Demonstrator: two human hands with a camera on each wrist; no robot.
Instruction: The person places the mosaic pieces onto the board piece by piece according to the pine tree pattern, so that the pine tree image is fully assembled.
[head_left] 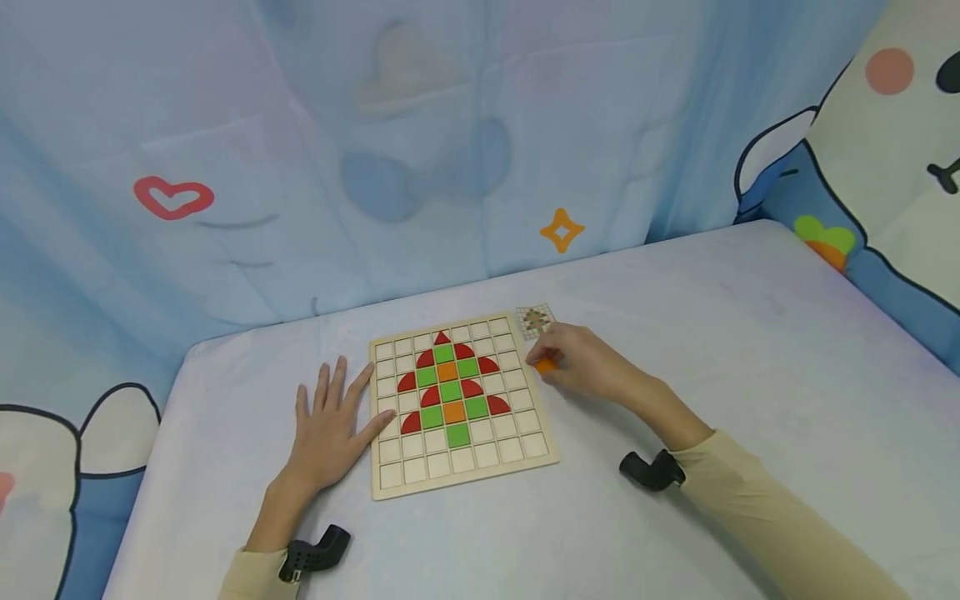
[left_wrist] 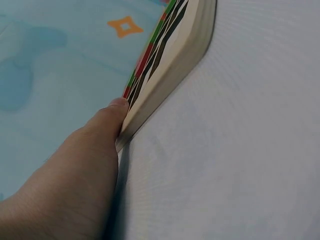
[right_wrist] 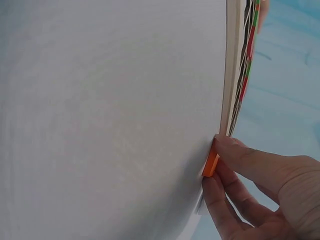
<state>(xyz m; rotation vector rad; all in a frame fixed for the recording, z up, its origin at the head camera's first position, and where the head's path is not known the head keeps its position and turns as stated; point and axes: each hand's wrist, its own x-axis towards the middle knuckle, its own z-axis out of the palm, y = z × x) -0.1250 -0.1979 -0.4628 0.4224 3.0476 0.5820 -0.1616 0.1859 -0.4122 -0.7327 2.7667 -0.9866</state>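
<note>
A square wooden grid board [head_left: 467,482] lies on the table, with green, orange and red pieces set in its cells in a tree-like figure. My left hand [head_left: 327,433] rests with spread fingers at the board's left side, its thumb over the edge; in the left wrist view the thumb [left_wrist: 107,117] touches the rim. Just off the board's right edge, my right hand [head_left: 588,365] pinches an orange tile [right_wrist: 210,162] between thumb and fingers. Beyond that hand lies a small pattern card [head_left: 533,318], partly covered by the fingers.
The board and card lie on a pale cloth-covered table [head_left: 720,333]. A light blue printed curtain [head_left: 420,242] hangs behind its far edge. Black wrist mounts [head_left: 651,471] sit on both forearms.
</note>
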